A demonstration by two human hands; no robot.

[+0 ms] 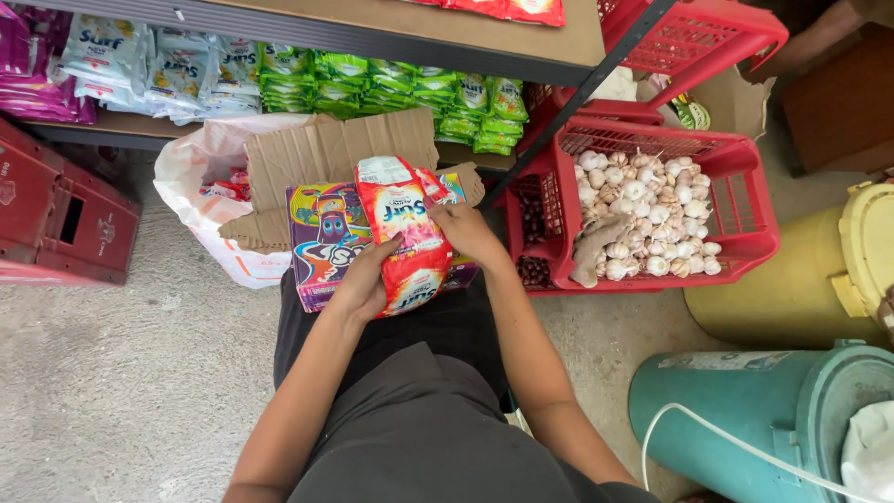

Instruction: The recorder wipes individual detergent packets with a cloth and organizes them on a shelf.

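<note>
Holding a red detergent sachet pack (402, 233) in both hands, the person crouches over an opened purple carton (321, 242) on the concrete floor (121, 373). In the head view, the left hand (365, 279) clasps the pack's near lower edge with the fingers curled around it, while the right hand (468, 233) grips its right side, thumb over the front. The pack sits tilted just above the carton, whose brown cardboard flaps (326, 154) stand folded back on the far side.

Judging by this, the step in hand looks like lifting a pack out of the carton; the next move would call for a steady two-handed carry, since the soft pack will sag and bend.

On the far side, a shelf (372, 37) carries rows of green sachets (391, 88) and pale blue sachets (158, 70). To the right, a red plastic basket (745, 233) holds garlic bulbs (647, 214). Nearer on the right stand a teal drum (745, 410) and a yellow container (810, 279). A white plastic bag (200, 158) lies left of the carton, and a red crate (56, 224) sits at far left.
</note>
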